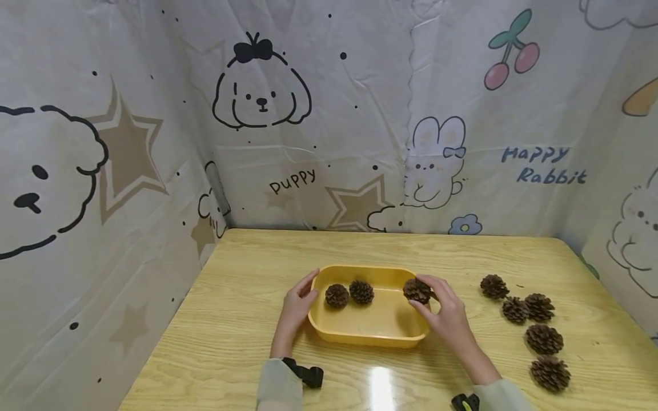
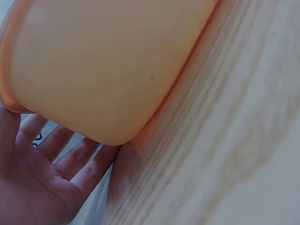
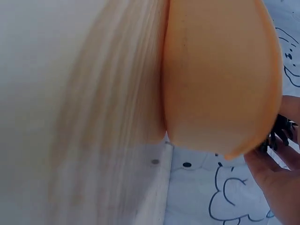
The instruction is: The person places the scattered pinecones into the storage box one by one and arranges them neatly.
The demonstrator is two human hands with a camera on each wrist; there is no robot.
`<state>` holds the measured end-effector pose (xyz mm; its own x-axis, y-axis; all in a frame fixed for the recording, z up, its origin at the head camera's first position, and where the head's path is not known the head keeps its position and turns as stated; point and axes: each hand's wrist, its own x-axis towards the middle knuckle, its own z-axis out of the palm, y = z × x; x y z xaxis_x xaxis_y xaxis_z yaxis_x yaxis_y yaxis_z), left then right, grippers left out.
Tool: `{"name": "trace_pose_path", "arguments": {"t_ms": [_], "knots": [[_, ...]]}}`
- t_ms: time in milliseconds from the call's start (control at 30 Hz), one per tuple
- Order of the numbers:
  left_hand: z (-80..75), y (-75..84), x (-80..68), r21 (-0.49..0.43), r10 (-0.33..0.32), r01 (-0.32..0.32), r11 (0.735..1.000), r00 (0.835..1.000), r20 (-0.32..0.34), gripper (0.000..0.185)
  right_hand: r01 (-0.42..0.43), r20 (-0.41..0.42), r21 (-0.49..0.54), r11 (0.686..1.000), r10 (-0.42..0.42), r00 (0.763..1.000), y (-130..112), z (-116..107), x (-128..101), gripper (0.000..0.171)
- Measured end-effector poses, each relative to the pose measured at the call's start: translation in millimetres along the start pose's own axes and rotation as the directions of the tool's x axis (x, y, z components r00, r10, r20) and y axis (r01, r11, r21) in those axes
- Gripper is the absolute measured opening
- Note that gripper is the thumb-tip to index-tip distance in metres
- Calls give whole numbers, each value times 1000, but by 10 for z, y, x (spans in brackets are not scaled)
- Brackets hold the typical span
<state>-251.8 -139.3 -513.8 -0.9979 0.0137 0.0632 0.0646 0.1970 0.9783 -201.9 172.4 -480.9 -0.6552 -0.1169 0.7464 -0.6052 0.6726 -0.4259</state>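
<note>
A yellow plastic tub (image 1: 360, 337) lies across the table in front of me. Two brown pine cones (image 1: 337, 296) sit in its left half. My left hand (image 1: 296, 308) is at the tub's left end; in the left wrist view its fingers (image 2: 86, 171) stretch along the outer wall, with the thumb at the rim. At the right end, my right hand (image 1: 447, 311) pinches another pine cone (image 1: 416, 291) between thumb and fingers, over the inside of the tub by the rim. In the right wrist view the tub's wall partly hides this cone (image 3: 281, 131).
Several more pine cones lie on the wooden table (image 1: 247, 268) to the right of the tub, from one at the back (image 1: 494, 286) to one at the front (image 1: 550, 373). A printed curtain (image 1: 319, 131) hangs behind the table and along both sides.
</note>
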Motion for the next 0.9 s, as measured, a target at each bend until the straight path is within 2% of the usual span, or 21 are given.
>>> {"name": "trace_pose_path", "arguments": {"t_ms": [267, 533, 667, 900], "knots": [[5, -5, 3, -11, 5, -5, 1000, 1000, 1, 47, 0, 86, -17, 1000, 1, 996, -25, 164, 89, 57], [-14, -4, -6, 14, 26, -26, 1000, 1000, -4, 47, 22, 168, -31, 999, -16, 986, -67, 244, 189, 53], [-19, 9, -13, 17, 23, -22, 1000, 1000, -6, 46, -11, 241, -41, 999, 20, 970, -92, 263, 231, 51], [-6, 5, -3, -1, 4, -4, 1000, 1000, -1, 47, -90, 355, -68, 994, 109, 929, -115, 315, 289, 46]]}}
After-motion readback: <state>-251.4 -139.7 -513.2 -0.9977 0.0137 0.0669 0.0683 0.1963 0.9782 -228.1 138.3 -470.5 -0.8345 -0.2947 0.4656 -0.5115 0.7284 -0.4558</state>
